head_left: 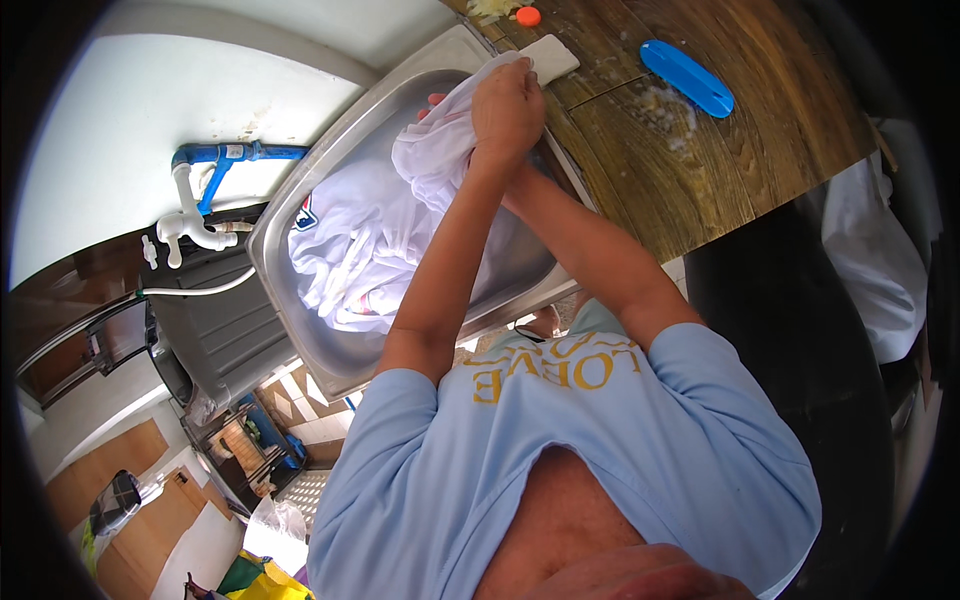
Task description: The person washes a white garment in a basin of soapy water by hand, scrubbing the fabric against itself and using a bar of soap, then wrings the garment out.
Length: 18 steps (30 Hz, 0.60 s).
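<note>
my left hand (pixel 507 108) is fisted tight on the white shirt (pixel 350 250); the rest trails toward 7 o'clock in the steel sink (pixel 290 190). right hand's hidden underneath, can't tell its grip.

The right hand (pixel 437 103) (mostly) hides behind the left hand (pixel 506 108) and white cloth (pixel 350 240).

Blue brush (pixel 687 77) on wooden counter (pixel 760 130), orange cap (pixel 528 16), white tap (pixel 190 228)

Wooden counter (pixel 700 170), blue brush (pixel 686 77), orange cap (pixel 528 16), white soap bar (pixel 549 57)
</note>
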Motion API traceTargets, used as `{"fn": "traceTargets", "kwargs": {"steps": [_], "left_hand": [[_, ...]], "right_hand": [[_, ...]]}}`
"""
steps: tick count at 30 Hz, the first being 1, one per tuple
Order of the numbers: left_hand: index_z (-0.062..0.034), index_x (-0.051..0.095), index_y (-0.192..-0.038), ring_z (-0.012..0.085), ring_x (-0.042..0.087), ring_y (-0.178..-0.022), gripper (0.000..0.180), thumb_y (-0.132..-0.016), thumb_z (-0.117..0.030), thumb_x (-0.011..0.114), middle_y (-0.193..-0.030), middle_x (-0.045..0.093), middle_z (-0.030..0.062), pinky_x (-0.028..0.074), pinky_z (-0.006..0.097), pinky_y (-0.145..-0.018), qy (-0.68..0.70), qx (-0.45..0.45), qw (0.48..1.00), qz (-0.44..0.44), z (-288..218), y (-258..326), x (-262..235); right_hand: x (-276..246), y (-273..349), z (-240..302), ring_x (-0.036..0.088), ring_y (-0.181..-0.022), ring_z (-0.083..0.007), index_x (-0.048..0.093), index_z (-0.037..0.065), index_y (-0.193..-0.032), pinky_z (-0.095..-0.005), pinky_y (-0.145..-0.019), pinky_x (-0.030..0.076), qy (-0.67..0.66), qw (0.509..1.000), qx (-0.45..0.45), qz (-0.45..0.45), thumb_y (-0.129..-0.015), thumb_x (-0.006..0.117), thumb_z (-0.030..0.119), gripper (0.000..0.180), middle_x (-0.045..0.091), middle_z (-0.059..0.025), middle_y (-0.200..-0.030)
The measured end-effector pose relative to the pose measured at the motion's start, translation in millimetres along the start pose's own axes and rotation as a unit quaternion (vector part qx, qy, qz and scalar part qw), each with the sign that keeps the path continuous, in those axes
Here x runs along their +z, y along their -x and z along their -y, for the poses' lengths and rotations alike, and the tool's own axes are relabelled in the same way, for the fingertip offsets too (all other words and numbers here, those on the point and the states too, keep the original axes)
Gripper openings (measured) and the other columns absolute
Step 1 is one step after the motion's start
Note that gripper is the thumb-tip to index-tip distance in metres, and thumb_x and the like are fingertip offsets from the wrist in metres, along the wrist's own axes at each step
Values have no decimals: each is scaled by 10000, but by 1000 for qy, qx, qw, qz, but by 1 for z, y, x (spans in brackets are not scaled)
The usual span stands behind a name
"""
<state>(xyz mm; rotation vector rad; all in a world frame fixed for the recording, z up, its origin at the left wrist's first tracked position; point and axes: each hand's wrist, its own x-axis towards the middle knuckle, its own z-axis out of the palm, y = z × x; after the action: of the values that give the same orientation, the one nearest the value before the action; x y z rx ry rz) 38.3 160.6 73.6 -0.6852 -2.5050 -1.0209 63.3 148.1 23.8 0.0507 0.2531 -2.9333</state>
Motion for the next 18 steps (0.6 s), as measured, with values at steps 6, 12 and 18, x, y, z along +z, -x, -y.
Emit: {"fn": "traceTargets", "kwargs": {"steps": [6, 12, 18], "left_hand": [[-10, 639, -860, 370, 600, -787, 178, -797, -122, 516, -831, 635, 191, 470, 453, -707, -178, -22, 977, 117, -12, -5, 0], [-10, 652, -925, 213, 638, -720, 191, -812, -148, 584, -813, 651, 131, 500, 334, -676, 76, -92, 974, 193, 7, -22, -52], [-20, 663, -952, 120, 614, -690, 169, -815, -106, 617, -840, 660, 36, 504, 248, -642, 491, -392, 767, 134, 58, 7, -178]], "right_hand": [[4, 2, 3, 570, -1018, -235, 474, 38, -1227, -358, -906, 465, -14, 1000, 9, 21, -946, 365, 409, 478, 564, -131, -1145], [-57, -43, -11, 566, -964, -164, 515, 70, -1141, -361, -844, 473, 102, 990, -84, -50, -919, 458, 360, 370, 585, -68, -1046], [32, -24, 28, 555, -785, -108, 590, 62, -906, -241, -714, 444, 283, 959, 12, 11, -913, 483, 335, 294, 592, -17, -849]]}}
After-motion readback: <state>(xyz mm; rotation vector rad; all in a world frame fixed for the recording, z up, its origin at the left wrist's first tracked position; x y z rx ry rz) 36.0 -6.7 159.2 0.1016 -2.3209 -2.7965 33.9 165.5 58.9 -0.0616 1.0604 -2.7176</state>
